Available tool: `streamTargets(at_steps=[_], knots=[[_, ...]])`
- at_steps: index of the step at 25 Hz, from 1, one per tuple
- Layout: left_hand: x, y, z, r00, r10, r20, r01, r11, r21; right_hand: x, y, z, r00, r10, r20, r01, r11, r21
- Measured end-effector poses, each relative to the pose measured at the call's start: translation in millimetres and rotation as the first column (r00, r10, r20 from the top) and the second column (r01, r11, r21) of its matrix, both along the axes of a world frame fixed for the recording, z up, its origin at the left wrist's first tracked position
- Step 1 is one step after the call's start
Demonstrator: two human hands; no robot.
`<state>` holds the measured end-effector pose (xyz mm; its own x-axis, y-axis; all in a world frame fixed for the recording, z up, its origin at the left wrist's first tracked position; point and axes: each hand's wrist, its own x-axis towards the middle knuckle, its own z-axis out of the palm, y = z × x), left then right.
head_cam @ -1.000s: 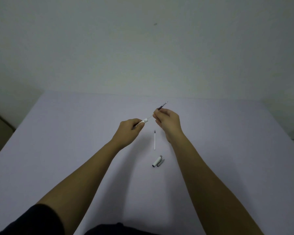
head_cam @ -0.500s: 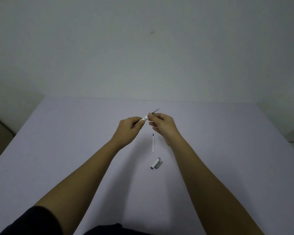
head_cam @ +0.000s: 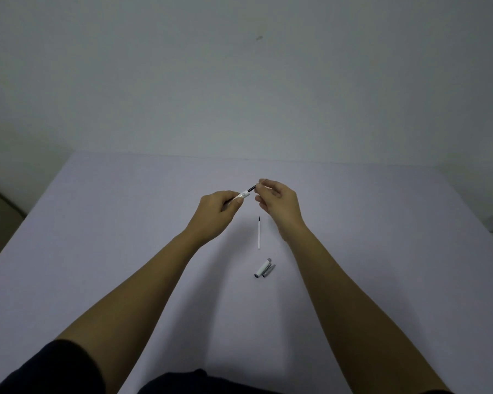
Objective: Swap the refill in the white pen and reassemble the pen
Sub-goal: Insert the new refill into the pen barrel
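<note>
Hands raised together over the far middle of the table (head_cam: 97, 251), forearms stretched out from the near edge and converging. Left hand (head_cam: 215, 214) curled into a loose fist around the white barrel (head_cam: 244, 194), thumb and forefinger pinching it near its open end, barrel tilted up and to the right. Right hand (head_cam: 279, 203) half open just beside it, palm turned left, thumb and forefinger closed on the dark end of the refill (head_cam: 251, 189), remaining fingers fanned loosely below. Refill mostly inside the barrel, only a short dark stretch showing between the barrel mouth and the right fingertips. Both wrists held above the tabletop, not resting on it.

Lying flat on the table just nearer than the hands, between the two forearms: spare refill (head_cam: 259, 233), white with a dark tip, pointing away toward the far side. Nearer still and slightly right, cap (head_cam: 262, 268), white, lying on its side at a slant, with a small grey piece (head_cam: 269, 271) touching its right flank; cannot tell what that piece is. Dark sleeves (head_cam: 54, 368) at the near edge.
</note>
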<state>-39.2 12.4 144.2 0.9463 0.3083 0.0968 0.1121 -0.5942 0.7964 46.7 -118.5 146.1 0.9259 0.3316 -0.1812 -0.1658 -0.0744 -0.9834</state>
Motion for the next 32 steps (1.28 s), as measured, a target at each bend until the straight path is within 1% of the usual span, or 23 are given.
streamTargets(at_steps=[2, 4, 6, 8, 11, 14, 15, 16, 17, 18, 19, 20, 21, 22, 24, 25, 29, 32], knots=[[0, 2, -3, 1.0, -0.001, -0.003, 0.001, 1.0, 0.005, 1, -1, -2, 0.997, 0.059, -0.048, -0.054, 0.994, 0.1], [3, 3, -7, 1.0, 0.029, -0.007, -0.03, 0.999, -0.024, 3, 1, -5, 0.995, 0.076, -0.062, -0.068, 0.99, 0.124], [7, 3, -10, 0.998, 0.057, -0.02, -0.057, 0.998, -0.034, 7, 3, -8, 0.994, 0.076, -0.073, -0.066, 0.99, 0.127], [10, 4, -13, 0.998, 0.047, -0.031, -0.048, 0.998, -0.029, 12, 3, -10, 0.991, 0.095, -0.091, -0.084, 0.989, 0.121], [11, 7, -15, 0.999, 0.041, -0.035, -0.044, 0.997, -0.067, 18, -2, -13, 0.978, 0.173, -0.113, -0.158, 0.979, 0.13], [14, 8, -17, 0.995, 0.088, -0.038, -0.091, 0.989, -0.118, 20, -9, -26, 0.966, 0.226, -0.126, -0.214, 0.971, 0.103], [15, 9, -18, 0.995, 0.096, -0.035, -0.1, 0.987, -0.128, 20, -13, -35, 0.97, 0.213, -0.12, -0.207, 0.977, 0.06], [17, 9, -18, 0.994, 0.1, -0.033, -0.103, 0.986, -0.134, 19, -17, -45, 0.98, 0.173, -0.095, -0.176, 0.984, -0.026], [18, 10, -19, 0.994, 0.1, -0.032, -0.103, 0.984, -0.143, 18, -23, -58, 0.991, 0.118, -0.057, -0.126, 0.982, -0.143], [19, 10, -20, 0.994, 0.099, -0.034, -0.104, 0.982, -0.155, 17, -31, -71, 0.998, 0.068, -0.013, -0.069, 0.957, -0.282], [19, 11, -22, 0.994, 0.1, -0.037, -0.104, 0.98, -0.168, 15, -39, -83, 0.999, 0.039, 0.023, -0.026, 0.904, -0.427], [18, 11, -24, 0.994, 0.1, -0.042, -0.106, 0.978, -0.178, 12, -47, -96, 0.999, 0.037, 0.038, -0.01, 0.829, -0.56], [18, 10, -26, 0.994, 0.097, -0.049, -0.105, 0.978, -0.183, 8, -54, -108, 0.998, 0.054, 0.024, -0.025, 0.752, -0.658], [18, 9, -28, 0.994, 0.091, -0.057, -0.1, 0.978, -0.184, 2, -60, -118, 0.997, 0.075, -0.02, -0.066, 0.689, -0.722], [18, 8, -31, 0.994, 0.081, -0.073, -0.093, 0.978, -0.187, -10, -66, -131, 0.988, 0.105, -0.11, -0.152, 0.613, -0.776], [18, 7, -32, 0.994, 0.077, -0.082, -0.092, 0.978, -0.188, -15, -67, -136, 0.986, 0.108, -0.125, -0.164, 0.601, -0.782], [17, 8, -36, 0.992, 0.073, -0.104, -0.092, 0.978, -0.189, -25, -65, -142, 0.995, 0.067, -0.076, -0.101, 0.642, -0.76], [15, 7, -37, 0.99, 0.077, -0.118, -0.1, 0.974, -0.205, -23, -62, -143, 0.994, 0.077, -0.072, -0.105, 0.618, -0.779]])
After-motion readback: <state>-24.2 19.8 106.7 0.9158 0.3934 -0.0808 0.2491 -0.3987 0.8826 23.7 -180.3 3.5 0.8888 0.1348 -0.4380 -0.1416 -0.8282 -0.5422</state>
